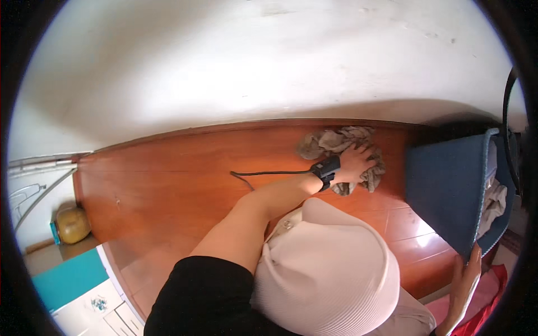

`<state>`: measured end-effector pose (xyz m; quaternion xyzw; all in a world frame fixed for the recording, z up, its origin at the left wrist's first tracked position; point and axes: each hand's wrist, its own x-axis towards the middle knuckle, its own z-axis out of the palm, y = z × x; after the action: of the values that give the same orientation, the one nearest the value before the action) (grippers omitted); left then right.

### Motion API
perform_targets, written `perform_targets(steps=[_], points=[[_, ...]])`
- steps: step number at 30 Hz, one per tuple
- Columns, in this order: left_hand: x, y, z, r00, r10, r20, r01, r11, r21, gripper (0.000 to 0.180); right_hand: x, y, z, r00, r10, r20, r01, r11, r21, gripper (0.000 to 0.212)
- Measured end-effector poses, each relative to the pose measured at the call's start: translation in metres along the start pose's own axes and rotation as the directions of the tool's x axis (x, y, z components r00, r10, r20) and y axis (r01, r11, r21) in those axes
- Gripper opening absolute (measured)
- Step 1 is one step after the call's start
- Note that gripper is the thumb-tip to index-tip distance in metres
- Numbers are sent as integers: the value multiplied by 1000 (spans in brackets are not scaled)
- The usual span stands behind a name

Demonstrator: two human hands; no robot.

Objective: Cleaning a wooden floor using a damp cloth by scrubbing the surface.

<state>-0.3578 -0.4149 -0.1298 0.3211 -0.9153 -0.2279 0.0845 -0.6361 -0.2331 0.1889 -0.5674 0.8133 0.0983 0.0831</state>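
My left arm, in a black sleeve, stretches across the reddish wooden floor [185, 168]. With fingers spread, my left hand [356, 163] lies on top of a crumpled greyish-beige patterned cloth [328, 143] near the wall. A black device [327, 168] is strapped to that wrist, and a dark cable trails from it. At lower right, my right hand [464, 288] is at the near corner of a dark blue fabric storage bin [443, 182], thumb and fingers either side of the corner. The bin is tilted, its opening facing right, and beige cloth [493, 207] shows inside.
A white wall [235, 61] borders the floor along the far side. Pale ribbed fabric [330, 274], shaped like a cap, fills the lower middle. On the left are a round yellowish object [73, 225] and a teal-and-white surface [70, 280]. Red and pink fabric [482, 299] lies at lower right.
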Motion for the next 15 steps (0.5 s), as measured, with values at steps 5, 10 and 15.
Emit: perform_targets(steps=[5, 10, 15], points=[[-48, -40, 6, 991, -132, 19, 133, 987, -94, 61, 8, -3, -13, 980, 176, 88, -162, 976, -148, 43], [-196, -108, -18, 892, -442, -93, 437, 897, -70, 52, 9, 12, -14, 993, 110, 49, -100, 981, -169, 40], [-356, -155, -31, 447, -784, -431, 823, 549, -144, 61, 7, 37, -14, 997, 23, 68, -15, 994, -108, 36]])
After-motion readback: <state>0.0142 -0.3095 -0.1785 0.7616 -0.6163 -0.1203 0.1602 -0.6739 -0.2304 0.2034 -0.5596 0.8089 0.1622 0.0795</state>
